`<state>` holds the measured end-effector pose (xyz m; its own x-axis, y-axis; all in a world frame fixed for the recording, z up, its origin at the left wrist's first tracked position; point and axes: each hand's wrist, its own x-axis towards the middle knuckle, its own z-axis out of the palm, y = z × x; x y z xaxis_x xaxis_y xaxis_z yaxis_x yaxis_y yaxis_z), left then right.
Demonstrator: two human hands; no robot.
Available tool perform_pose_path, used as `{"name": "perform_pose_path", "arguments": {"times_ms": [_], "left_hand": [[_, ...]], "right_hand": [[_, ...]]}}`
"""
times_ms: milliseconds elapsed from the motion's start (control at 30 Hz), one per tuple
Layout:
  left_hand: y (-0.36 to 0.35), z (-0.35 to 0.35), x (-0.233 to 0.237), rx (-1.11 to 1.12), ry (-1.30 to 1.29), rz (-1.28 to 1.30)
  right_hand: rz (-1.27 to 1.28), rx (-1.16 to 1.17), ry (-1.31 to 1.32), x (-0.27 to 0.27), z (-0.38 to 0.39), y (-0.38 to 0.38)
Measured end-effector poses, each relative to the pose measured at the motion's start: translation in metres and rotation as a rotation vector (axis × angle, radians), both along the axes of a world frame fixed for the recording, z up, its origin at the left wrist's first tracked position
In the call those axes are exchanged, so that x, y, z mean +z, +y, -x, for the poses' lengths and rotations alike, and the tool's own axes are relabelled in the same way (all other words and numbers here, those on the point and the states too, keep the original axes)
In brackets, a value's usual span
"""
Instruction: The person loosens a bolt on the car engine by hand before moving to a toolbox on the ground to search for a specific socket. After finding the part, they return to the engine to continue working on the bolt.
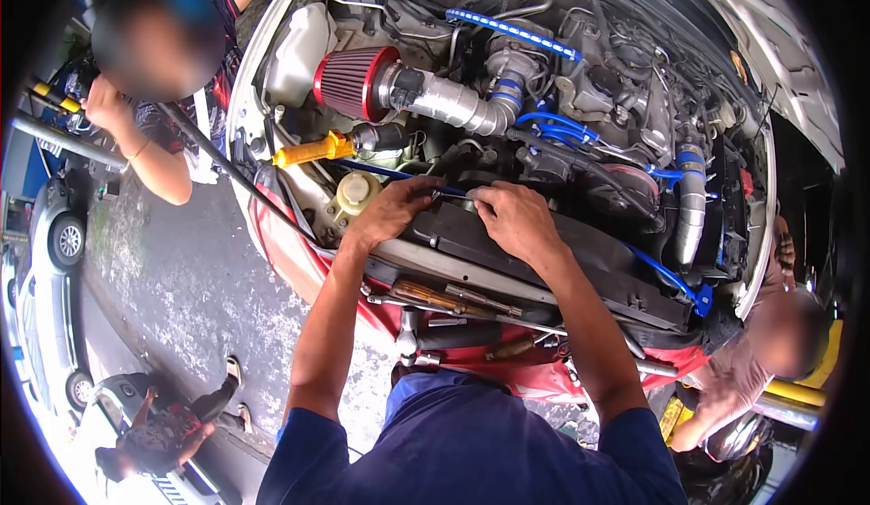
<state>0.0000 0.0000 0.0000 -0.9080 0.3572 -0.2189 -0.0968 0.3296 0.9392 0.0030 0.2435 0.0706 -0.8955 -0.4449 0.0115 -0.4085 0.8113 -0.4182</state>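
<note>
At the centre of the view, both hands meet over the top of the black radiator [489,233], close beside each other but apart. The right hand [391,213] has its thumb and fingertips drawn together at the thin blue hose [381,172], which comes in from ten o'clock. The left hand [521,222] bends its fingers towards its thumb at the same edge; whether either is clamped on the hose, I cannot tell. Just beside the right hand, at nine o'clock from it, sits a cream cap [354,189]. A yellow tool [313,150] lies at ten o'clock, below the red air filter [353,82]. At six o'clock, screwdrivers [426,295] and a hammer [409,335] rest along the front edge, near a red cover [535,371]. Other people are at eight, ten and four o'clock.
</note>
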Motion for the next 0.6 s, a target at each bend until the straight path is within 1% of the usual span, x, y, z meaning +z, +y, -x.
{"name": "perform_pose_path", "arguments": {"times_ms": [67, 100, 167, 300, 400, 533, 600], "left_hand": [[0.015, -0.006, 0.002, -0.013, 0.036, -0.023], [-0.022, 0.004, -0.004, -0.013, 0.013, 0.027], [-0.013, 0.01, -0.015, -0.017, -0.007, -0.035], [-0.005, 0.007, 0.009, 0.009, 0.005, 0.06], [-0.004, 0.005, 0.003, 0.053, 0.034, 0.117], [-0.007, 0.006, 0.0, 0.054, -0.011, 0.1], [-0.007, 0.006, 0.005, 0.042, -0.044, 0.085]], "right_hand": [[-0.02, 0.03, 0.006, 0.009, -0.003, 0.012], [0.033, 0.043, -0.03, -0.008, 0.01, -0.021], [-0.026, 0.06, -0.079, 0.007, 0.023, -0.015], [0.059, 0.068, -0.163, 0.03, 0.04, -0.03], [0.118, 0.172, 0.06, 0.021, 0.049, -0.047], [0.094, 0.212, 0.167, 0.02, 0.055, -0.063], [0.104, 0.237, 0.164, 0.015, 0.058, -0.068]]}}
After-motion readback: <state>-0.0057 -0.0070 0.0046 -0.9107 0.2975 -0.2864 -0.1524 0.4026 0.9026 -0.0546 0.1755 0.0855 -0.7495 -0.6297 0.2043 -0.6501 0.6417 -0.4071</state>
